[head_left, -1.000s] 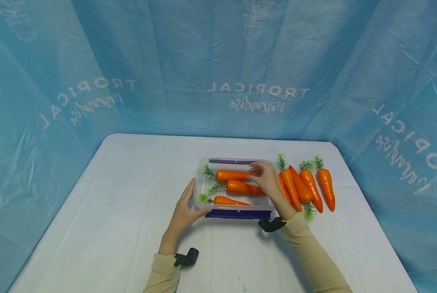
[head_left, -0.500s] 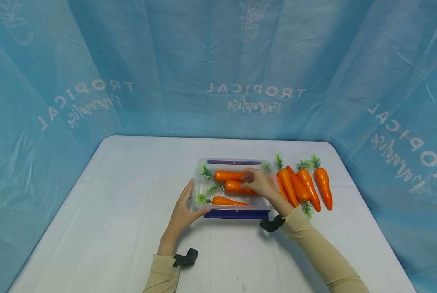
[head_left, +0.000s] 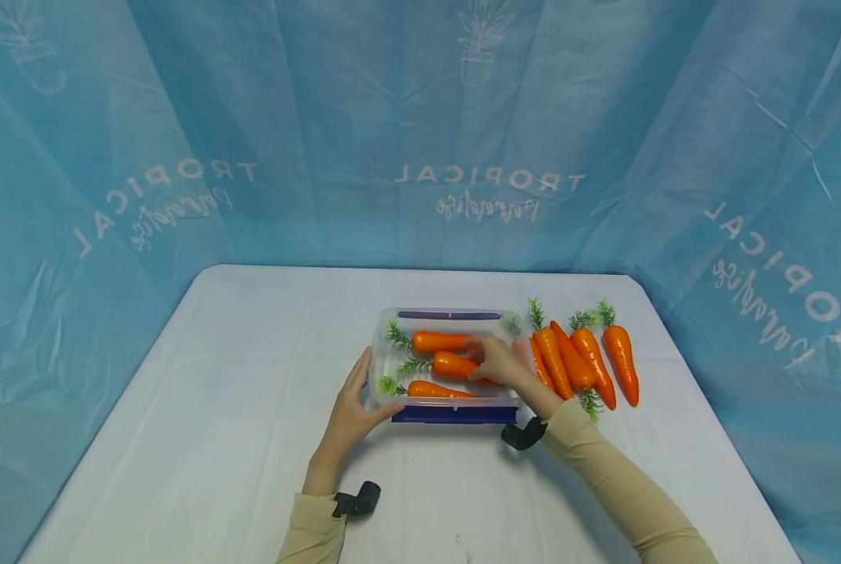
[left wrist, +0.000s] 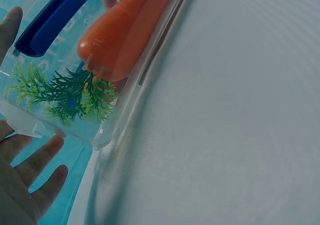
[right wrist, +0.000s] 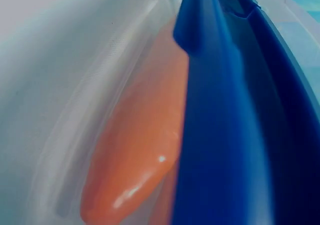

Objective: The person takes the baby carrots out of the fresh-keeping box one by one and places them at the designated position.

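Observation:
A clear plastic box (head_left: 487,402) with blue clips stands on the table, holding orange carrots with green leafy tops. In the head view, a far carrot (head_left: 437,341), a middle carrot (head_left: 451,365) and a near carrot (head_left: 437,389) lie crosswise, tops to the left. My right hand (head_left: 501,364) reaches inside, thumb and fingers either side of the middle carrot, covering its tip. Against the box's left end rest the straight fingers of my left hand (head_left: 349,407), its thumb at the front rim. The right wrist view shows a carrot (right wrist: 135,130) through the box wall.
Several more carrots (head_left: 621,364) lie side by side on the white table (head_left: 251,376), right of the box. A blue clip (head_left: 455,415) hangs along the box's front. Blue printed curtains (head_left: 349,211) surround the table's back and sides.
My right hand has lowered into the box and closed its fingers about the middle carrot. Box, carrots and left hand keep their places; the head view has shifted slightly.

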Motion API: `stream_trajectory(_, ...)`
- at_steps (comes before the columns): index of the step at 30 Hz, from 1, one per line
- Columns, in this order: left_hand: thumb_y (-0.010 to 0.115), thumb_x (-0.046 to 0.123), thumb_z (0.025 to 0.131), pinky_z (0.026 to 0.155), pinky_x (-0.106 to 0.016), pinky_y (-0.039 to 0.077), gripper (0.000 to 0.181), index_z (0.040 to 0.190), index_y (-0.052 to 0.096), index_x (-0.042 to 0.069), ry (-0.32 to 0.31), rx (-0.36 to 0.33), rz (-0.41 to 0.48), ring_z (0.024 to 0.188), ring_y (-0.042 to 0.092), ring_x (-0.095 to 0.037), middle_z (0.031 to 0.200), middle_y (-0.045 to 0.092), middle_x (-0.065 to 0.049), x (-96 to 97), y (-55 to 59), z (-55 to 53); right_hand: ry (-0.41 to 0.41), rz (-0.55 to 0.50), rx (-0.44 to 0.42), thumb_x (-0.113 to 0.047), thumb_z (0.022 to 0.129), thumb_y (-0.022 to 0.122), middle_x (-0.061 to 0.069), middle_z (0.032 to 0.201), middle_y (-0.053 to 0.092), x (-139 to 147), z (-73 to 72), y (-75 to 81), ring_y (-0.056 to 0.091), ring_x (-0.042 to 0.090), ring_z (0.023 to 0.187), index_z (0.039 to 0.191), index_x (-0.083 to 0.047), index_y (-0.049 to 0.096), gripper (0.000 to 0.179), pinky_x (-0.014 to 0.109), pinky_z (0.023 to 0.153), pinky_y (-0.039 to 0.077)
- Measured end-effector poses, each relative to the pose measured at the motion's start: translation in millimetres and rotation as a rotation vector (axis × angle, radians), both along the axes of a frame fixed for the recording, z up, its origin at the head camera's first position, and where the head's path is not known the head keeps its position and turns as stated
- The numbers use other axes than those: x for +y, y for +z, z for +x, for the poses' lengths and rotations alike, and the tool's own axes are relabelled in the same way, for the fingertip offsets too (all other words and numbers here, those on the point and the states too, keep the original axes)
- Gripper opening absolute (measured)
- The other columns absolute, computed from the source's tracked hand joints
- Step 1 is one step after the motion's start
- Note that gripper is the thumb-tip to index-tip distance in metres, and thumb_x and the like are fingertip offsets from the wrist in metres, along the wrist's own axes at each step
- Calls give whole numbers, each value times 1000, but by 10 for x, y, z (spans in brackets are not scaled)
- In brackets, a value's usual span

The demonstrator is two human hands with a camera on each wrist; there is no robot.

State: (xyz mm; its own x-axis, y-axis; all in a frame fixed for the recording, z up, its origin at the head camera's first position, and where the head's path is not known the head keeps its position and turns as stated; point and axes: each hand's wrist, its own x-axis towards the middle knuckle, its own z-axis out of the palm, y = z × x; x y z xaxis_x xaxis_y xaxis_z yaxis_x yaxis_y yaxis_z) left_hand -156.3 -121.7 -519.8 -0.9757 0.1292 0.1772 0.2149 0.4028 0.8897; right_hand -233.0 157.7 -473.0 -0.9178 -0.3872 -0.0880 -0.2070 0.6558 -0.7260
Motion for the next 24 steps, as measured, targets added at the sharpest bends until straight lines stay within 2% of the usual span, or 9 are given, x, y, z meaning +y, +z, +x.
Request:
stream_trajectory(7, 81, 35, 74, 115, -52, 27, 105, 154, 16, 19, -7, 13, -15, 146, 25, -30, 161, 17, -5, -5, 15, 3, -2, 23, -17, 1, 69, 81, 22, 101, 70, -1, 3, 18, 68, 31, 91, 120, 6, 59, 56, 39, 82, 59)
stream_trajectory(14, 82, 35, 73, 117, -51, 26, 105, 154, 16, 22, -4, 5, -18, 146, 25, -28, 161, 17, -4, -6, 2, -2, -23, -121, -15, -2, 69, 81, 23, 99, 70, 5, 2, 19, 68, 29, 88, 121, 6, 59, 58, 36, 80, 59)
stream_trajectory(24, 82, 34, 73, 116, -53, 26, 105, 154, 16, 21, -4, -2, -11, 145, 27, -29, 161, 17, -3, -9, -5, -1, -85, -279, 56, -4, 73, 80, 25, 108, 68, 3, 23, 30, 67, 36, 99, 123, 4, 59, 55, 42, 85, 58)
